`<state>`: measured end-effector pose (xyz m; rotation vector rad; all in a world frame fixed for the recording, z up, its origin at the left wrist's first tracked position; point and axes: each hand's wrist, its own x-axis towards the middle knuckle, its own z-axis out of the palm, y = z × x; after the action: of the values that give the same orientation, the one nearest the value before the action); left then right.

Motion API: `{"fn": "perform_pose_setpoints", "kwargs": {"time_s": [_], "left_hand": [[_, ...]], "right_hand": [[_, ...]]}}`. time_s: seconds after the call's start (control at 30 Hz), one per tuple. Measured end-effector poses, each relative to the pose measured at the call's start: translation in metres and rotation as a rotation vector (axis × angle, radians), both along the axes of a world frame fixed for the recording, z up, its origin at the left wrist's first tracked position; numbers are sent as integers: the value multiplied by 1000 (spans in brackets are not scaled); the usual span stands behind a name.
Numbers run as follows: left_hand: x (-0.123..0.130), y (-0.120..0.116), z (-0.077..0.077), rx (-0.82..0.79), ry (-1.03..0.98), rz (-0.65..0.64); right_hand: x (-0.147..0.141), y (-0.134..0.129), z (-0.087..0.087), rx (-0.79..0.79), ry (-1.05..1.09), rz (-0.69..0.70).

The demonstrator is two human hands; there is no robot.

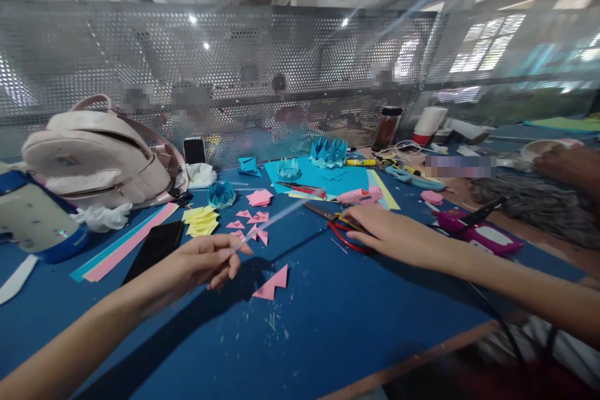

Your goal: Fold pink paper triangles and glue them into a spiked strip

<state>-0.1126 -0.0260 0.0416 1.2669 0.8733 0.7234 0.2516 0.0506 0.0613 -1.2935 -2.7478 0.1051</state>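
Observation:
My left hand (210, 260) pinches a long, translucent glue stick (276, 219) that points up and to the right. My right hand (382, 225) lies over the handles of a pair of scissors (354, 239), its fingers curled at the red and yellow loops; the blades lie on the blue table. Just behind them rests a pink glue gun (359, 195). A folded pink paper piece (272, 284) lies below my left hand, with several smaller pink pieces (253, 223) above it. To their left is a stack of yellow paper pieces (200, 220).
At the back stand blue folded-paper crowns (329, 153) on blue sheets (304, 178). A backpack (103, 153), black phone (157, 247) and paper strips (129, 244) occupy the left. A magenta pouch (482, 234) and another person's hand (569, 165) are at right.

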Motion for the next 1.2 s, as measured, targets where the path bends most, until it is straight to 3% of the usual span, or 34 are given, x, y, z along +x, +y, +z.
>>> {"fn": "perform_pose_setpoints", "kwargs": {"time_s": [0.1,0.2,0.5,0.57,0.67,0.77,0.83,1.03,1.2], "left_hand": [[-8,-1,1,-48,-33,66],[-7,0,5,-67,-32,86],[-5,13,3,-37,6,89],[-6,18,1,-41,28,88],[-9,24,-2,-32,42,66],[-11,28,-4,-1,23,63],[-10,30,-4,10,0,75],[-7,33,-3,3,-62,105],[-5,34,-4,19,-103,130]], "right_hand": [[11,0,-20,83,-129,-83],[12,3,-28,75,-175,-139],[4,4,-15,-126,-184,-191],[4,-1,-9,-283,-105,-173],[3,-10,-3,-653,167,-111],[1,-21,-5,-986,444,-4],[-2,-28,-9,-1114,584,43],[-7,-32,-19,-1116,874,-38],[-6,-35,-5,-1085,675,111]]}}
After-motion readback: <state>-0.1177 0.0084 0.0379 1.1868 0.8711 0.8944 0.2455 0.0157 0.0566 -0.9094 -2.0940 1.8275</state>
